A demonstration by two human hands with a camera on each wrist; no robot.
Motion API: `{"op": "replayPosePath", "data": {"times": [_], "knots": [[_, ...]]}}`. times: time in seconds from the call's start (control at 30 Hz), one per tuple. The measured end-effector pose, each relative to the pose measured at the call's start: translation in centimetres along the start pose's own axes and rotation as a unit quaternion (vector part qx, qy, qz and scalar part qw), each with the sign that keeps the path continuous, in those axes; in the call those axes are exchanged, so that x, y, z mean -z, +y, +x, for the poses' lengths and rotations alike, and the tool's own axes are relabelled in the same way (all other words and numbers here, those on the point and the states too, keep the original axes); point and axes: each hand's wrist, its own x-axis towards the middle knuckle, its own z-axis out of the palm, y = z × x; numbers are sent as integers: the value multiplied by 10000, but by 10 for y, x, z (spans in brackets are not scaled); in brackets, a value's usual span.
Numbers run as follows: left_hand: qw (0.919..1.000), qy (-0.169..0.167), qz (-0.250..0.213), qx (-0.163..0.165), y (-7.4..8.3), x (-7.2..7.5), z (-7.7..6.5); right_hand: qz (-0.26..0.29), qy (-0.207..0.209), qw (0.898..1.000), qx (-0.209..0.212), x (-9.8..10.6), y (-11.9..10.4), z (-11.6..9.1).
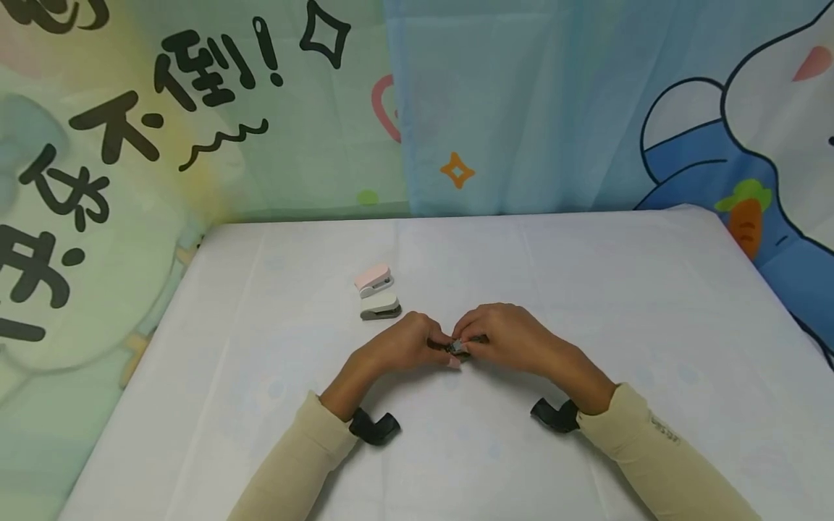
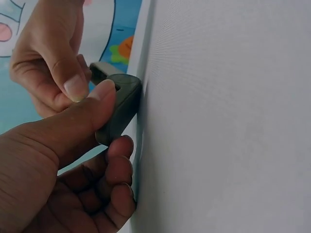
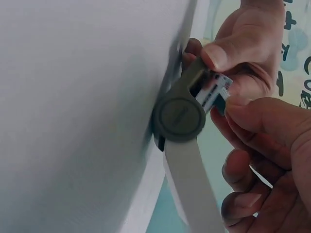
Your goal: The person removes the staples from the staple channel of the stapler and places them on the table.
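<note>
My left hand (image 1: 413, 344) pinches a small dark green stapler (image 3: 180, 119) by one end, between thumb and fingers. It is swung open, with a round hinge and a long whitish arm (image 3: 189, 184) reaching away from the hinge in the right wrist view. From the opposite side my right hand (image 1: 511, 336) brings thumb and forefinger together on a small silvery ridged strip (image 3: 216, 92) at the stapler's opening. The thumbs are close together in the left wrist view, where the dark body (image 2: 121, 104) shows under my left thumb. Both hands work low over the table.
Beyond my left hand a pink stapler (image 1: 373, 278) and a white stapler with a grey base (image 1: 381, 307) lie side by side on the white-covered table (image 1: 586, 275). A printed curtain (image 1: 521, 108) hangs behind. Black camera mounts (image 1: 374, 427) stick out at both wrists.
</note>
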Motion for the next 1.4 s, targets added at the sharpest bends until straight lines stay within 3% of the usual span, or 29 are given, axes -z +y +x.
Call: {"op": "replayPosePath", "data": {"times": [0.13, 0.37, 0.7, 0.93, 1.17, 1.4], "knots": [[10000, 52, 17, 29, -3, 1, -2, 23, 19, 10000, 41, 7, 0, 3], [9999, -127, -6, -113, -8, 0, -2, 517, 766, 9957, 61, 23, 13, 10], [9995, -278, -56, -158, -13, -5, -5, 682, 702, 9952, 51, 23, 70, 64], [9992, -319, 5, -251, -12, -5, -2, 427, 214, 9956, -808, 22, 102, 94], [9993, -281, 17, -243, -11, -5, 1, 4, -175, 9821, -1874, 25, 131, 93], [9997, -216, 110, -2, -12, 3, -1, -205, -174, 9773, -2101, 27, 141, 89]]}}
